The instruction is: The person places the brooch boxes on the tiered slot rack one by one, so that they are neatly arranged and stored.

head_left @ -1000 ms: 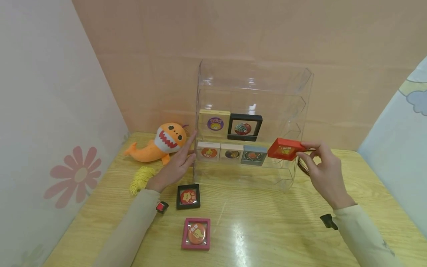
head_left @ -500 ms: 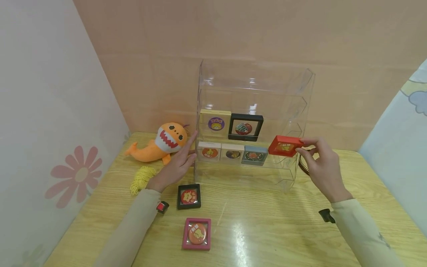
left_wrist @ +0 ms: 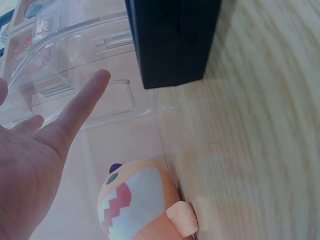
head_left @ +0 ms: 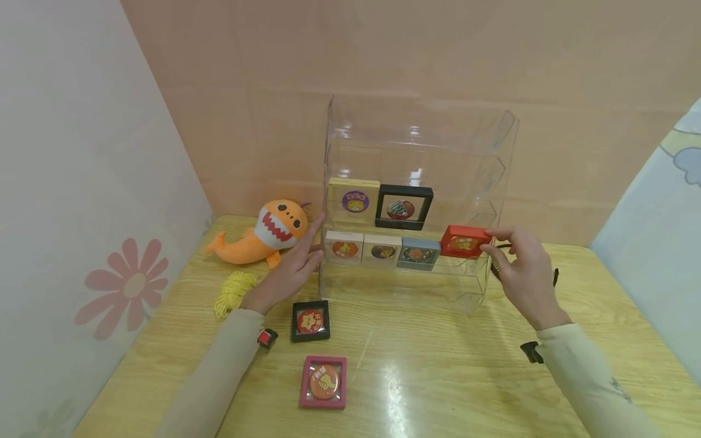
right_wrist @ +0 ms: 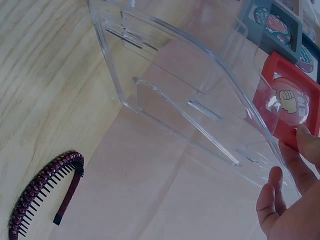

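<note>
My right hand (head_left: pixel 524 271) pinches the right edge of a red square display case (head_left: pixel 464 242) with a round badge inside. The case stands in the lower filled tier of a clear acrylic rack (head_left: pixel 416 286), beside a blue-grey case (head_left: pixel 418 253). Two pale cases, one white (head_left: pixel 343 247) and one cream (head_left: pixel 381 249), fill that tier's left part. One tier up stand a yellow case (head_left: pixel 354 204) and a black case (head_left: pixel 404 207). My left hand (head_left: pixel 290 271) lies with straight fingers against the rack's left side; the left wrist view shows its forefinger extended by the clear panel.
An orange plush shark (head_left: pixel 268 234) and a bundle of yellow yarn (head_left: pixel 234 293) lie left of the rack. On the table (head_left: pixel 438 377) in front are a black-framed case (head_left: pixel 310 321) and a pink-framed case (head_left: pixel 324 382). A toothed headband (right_wrist: pixel 47 185) lies behind the rack's right side.
My right hand has moved slightly left, bringing the red case from a tilt to nearly level beside the blue-grey one. The left hand stays at the rack's side.
</note>
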A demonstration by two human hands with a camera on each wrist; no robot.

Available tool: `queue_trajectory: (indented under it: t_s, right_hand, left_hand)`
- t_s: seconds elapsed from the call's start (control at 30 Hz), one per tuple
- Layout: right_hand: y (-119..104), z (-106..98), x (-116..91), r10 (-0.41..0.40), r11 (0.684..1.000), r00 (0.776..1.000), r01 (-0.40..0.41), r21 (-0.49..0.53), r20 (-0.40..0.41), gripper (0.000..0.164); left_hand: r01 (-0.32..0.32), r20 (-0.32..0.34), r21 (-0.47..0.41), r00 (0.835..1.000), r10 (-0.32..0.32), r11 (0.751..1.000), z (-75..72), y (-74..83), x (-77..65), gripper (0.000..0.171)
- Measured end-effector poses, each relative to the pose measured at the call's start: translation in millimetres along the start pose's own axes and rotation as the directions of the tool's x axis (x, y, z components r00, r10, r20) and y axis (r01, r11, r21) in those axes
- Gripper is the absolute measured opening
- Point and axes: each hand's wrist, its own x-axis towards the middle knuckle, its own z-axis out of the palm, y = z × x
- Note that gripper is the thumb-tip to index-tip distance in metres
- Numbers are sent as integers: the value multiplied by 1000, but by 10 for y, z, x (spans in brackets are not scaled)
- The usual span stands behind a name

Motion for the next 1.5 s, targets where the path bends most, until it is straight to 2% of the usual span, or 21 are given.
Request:
queue_trajectory:
  t_s: [0.13, 0.4, 0.67, 1.03, 1.5]
  right_hand:
    - [4, 48, -33, 9, 1000, 1000, -9, -5, 14, 31]
    - [18, 134, -75, -36, 999, 999, 35, -19, -31, 24]
    - [20, 171, -124, -87, 990, 995, 82, -112, -47, 22]
    - [1, 173, -153, -172, 964, 985, 170, -202, 10, 24]
    - [0, 150, -174, -185, 933, 978, 205, -297, 95, 19]
  left_hand:
    - [-8, -3, 10, 1000, 8, 1000, -4, -5, 2, 66]
    - [-9, -7, 14, 1000, 9, 1000, -11, 6, -4, 66]
    - [-7, 1, 28, 1000, 7, 1000, -1, -4, -2, 67]
    - [7, 1, 11, 1000, -7, 1000, -8, 13, -13, 66]
    - [5, 0, 24, 1000, -5, 1000, -17, 29, -13, 66]
